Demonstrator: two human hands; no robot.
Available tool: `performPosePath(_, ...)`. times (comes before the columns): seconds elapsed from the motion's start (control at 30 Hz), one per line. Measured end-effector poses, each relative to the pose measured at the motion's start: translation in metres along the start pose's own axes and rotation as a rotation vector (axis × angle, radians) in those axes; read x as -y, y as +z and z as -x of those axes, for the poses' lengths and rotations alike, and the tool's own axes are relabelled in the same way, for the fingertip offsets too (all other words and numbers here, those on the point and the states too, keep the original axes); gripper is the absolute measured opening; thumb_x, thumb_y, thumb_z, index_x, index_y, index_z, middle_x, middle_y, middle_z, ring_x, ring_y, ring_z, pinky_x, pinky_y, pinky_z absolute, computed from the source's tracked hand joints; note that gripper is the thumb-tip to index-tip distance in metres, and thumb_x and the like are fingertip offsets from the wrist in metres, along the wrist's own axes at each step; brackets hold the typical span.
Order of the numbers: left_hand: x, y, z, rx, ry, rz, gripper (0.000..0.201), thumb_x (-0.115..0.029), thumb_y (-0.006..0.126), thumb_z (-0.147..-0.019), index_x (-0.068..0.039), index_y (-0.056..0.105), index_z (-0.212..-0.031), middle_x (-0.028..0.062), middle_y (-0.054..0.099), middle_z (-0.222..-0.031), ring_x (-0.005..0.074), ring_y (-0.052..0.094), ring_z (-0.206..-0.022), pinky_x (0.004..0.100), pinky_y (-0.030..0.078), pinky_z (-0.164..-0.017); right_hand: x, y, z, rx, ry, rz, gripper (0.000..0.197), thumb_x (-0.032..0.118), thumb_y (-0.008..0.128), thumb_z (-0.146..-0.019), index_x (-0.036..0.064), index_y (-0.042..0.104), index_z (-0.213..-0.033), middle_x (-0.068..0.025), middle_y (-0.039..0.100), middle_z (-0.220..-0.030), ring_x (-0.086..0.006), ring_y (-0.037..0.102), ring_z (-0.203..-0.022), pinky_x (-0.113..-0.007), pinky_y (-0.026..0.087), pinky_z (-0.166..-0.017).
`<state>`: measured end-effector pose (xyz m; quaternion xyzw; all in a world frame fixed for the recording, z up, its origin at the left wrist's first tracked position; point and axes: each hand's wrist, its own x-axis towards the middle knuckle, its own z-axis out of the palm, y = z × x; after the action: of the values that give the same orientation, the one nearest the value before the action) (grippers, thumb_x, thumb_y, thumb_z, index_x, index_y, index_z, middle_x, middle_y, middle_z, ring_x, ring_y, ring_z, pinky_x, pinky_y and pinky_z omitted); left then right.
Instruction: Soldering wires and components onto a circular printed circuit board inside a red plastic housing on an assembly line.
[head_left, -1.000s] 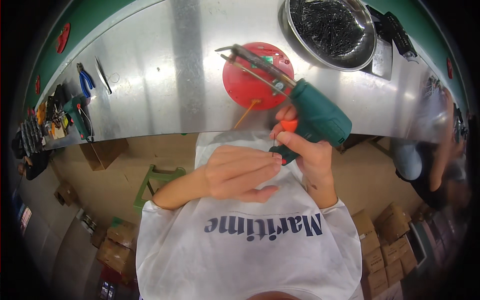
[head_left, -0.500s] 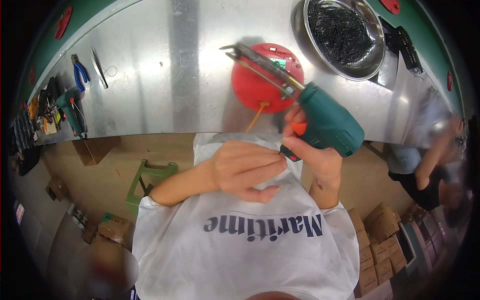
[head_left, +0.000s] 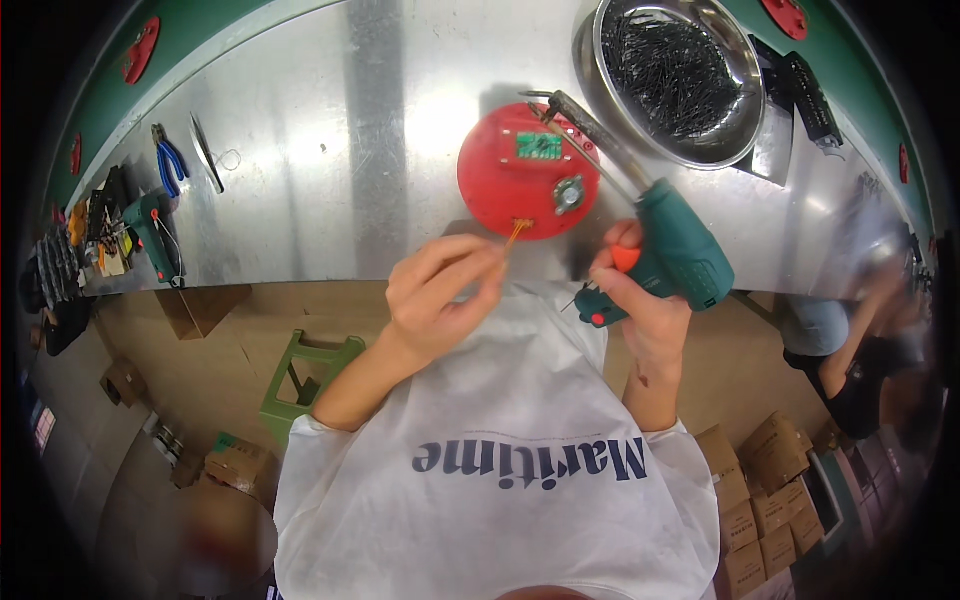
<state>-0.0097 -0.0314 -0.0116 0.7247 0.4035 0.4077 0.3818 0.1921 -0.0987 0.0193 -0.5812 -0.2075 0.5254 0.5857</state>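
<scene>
A red round disc-shaped housing [head_left: 482, 185] lies on the metal table in front of me, with a green circuit board [head_left: 539, 147] and a round metal part [head_left: 569, 194] on its face. Thin orange wires [head_left: 516, 234] come off its near edge. My left hand [head_left: 435, 298] has thumb and forefinger closed together at the free ends of these wires. My right hand [head_left: 645, 315] is wrapped round the handle of a green soldering gun [head_left: 685, 245] with an orange trigger. Its metal tip is over the housing's far right part. A thin dark strand pokes out beside the handle's base.
A steel bowl [head_left: 752, 110] of thin black pieces stands at the far right. Blue-handled pliers [head_left: 168, 160], tweezers [head_left: 206, 152] and another green tool [head_left: 150, 238] lie at the left. A green stool [head_left: 300, 375] is below the table; another person [head_left: 845, 350] sits at the right.
My left hand has moved up from beside the gun's handle to the orange wires. The soldering gun has shifted right, uncovering more of the housing.
</scene>
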Motion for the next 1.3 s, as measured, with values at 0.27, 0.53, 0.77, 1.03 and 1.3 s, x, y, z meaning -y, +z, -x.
performPosePath(0.27, 0.009, -0.004, -0.003, 0.162, 0.139, -0.054, 0.017, 0.009, 0.069, -0.075, 0.007, 0.068, -0.092, 0.018, 0.068, -0.098, 0.0209, 0.068, -0.078, 0.0262, 0.055, -0.065, -0.005, -0.007, -0.004, -0.028, -0.02, -0.022, 0.042, -0.013, 0.071, -0.068, -0.0021, 0.057, -0.107, -0.0117, 0.059, -0.102, -0.0173, 0.063, -0.082, -0.029, 0.053, -0.072)
performPosePath(0.53, 0.001, 0.005, -0.01, 0.097, -0.587, 0.523, 0.01, -0.005, 0.055, -0.095, 0.002, 0.062, -0.096, 0.016, 0.068, -0.099, 0.0121, 0.063, -0.067, 0.0219, 0.051, -0.055, -0.007, 0.001, -0.01, 0.012, 0.09, -0.003, 0.043, -0.005, 0.075, -0.074, 0.0, 0.059, -0.114, -0.0057, 0.065, -0.099, -0.0108, 0.063, -0.085, -0.026, 0.052, -0.074)
performPosePath(0.77, 0.0, 0.009, -0.037, 0.42, -0.423, 0.2, 0.01, -0.004, 0.061, -0.089, 0.003, 0.066, -0.093, 0.0055, 0.066, -0.072, 0.0075, 0.055, -0.056, 0.0202, 0.04, -0.051, -0.005, 0.019, -0.017, -0.029, -0.015, -0.097, 0.042, 0.0, 0.076, -0.076, 0.0013, 0.06, -0.115, -0.0032, 0.067, -0.097, -0.0085, 0.063, -0.086, -0.025, 0.053, -0.078)
performPosePath(1.03, -0.004, 0.009, -0.039, 0.41, -0.118, 0.039, 0.01, 0.003, 0.062, -0.084, 0.005, 0.067, -0.093, 0.0093, 0.065, -0.073, 0.0126, 0.058, -0.061, 0.024, 0.043, -0.057, -0.018, 0.031, -0.02, -0.006, 0.003, -0.12, 0.031, 0.005, 0.076, -0.078, 0.0045, 0.063, -0.106, -0.0007, 0.067, -0.081, -0.003, 0.056, -0.063, -0.018, 0.042, -0.051)
performPosePath(1.3, -0.006, 0.009, -0.04, 0.418, 0.013, -0.018, 0.01, 0.004, 0.06, -0.085, 0.005, 0.067, -0.092, 0.0103, 0.066, -0.074, 0.0134, 0.061, -0.062, 0.025, 0.046, -0.059, -0.023, 0.028, -0.02, 0.029, 0.0, -0.157, 0.032, 0.002, 0.073, -0.08, 0.0018, 0.062, -0.11, -0.0033, 0.068, -0.089, -0.0062, 0.062, -0.078, -0.021, 0.05, -0.065)
